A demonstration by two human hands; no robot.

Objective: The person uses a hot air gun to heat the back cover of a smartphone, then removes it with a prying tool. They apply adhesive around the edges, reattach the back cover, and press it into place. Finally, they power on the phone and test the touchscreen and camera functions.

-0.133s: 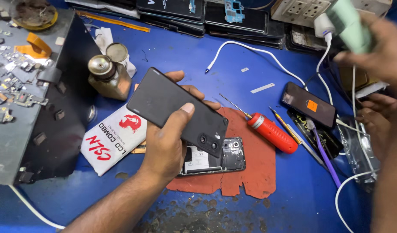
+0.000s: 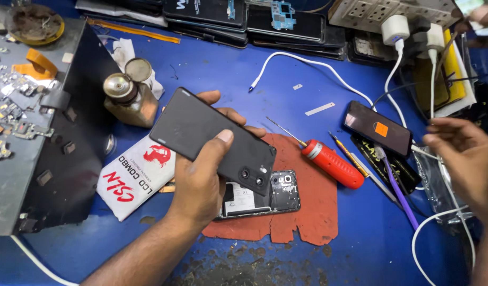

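My left hand (image 2: 199, 185) grips a black phone back cover (image 2: 201, 132) by its edges, tilted, with the camera holes at its lower right. Under it, an opened phone (image 2: 278, 193) lies on a red mat (image 2: 313, 212) with its insides showing. My right hand (image 2: 461, 153) hovers at the right edge with its fingers spread, holding nothing, above white cables and a clear plastic bag. A red-handled screwdriver (image 2: 331, 164) lies on the mat between my two hands.
A dark phone with an orange sticker (image 2: 376, 127) is plugged into a white cable. A glass bottle (image 2: 127, 100), a white box (image 2: 132, 175) and a grey parts shelf (image 2: 21, 175) stand at the left. A power strip (image 2: 392, 10) and stacked phones line the back. Another hand (image 2: 485, 13) shows in the top right corner.
The hand with a pale green object at the upper right has drawn back into the corner. My right hand now shows fully. My left hand still holds the cover.
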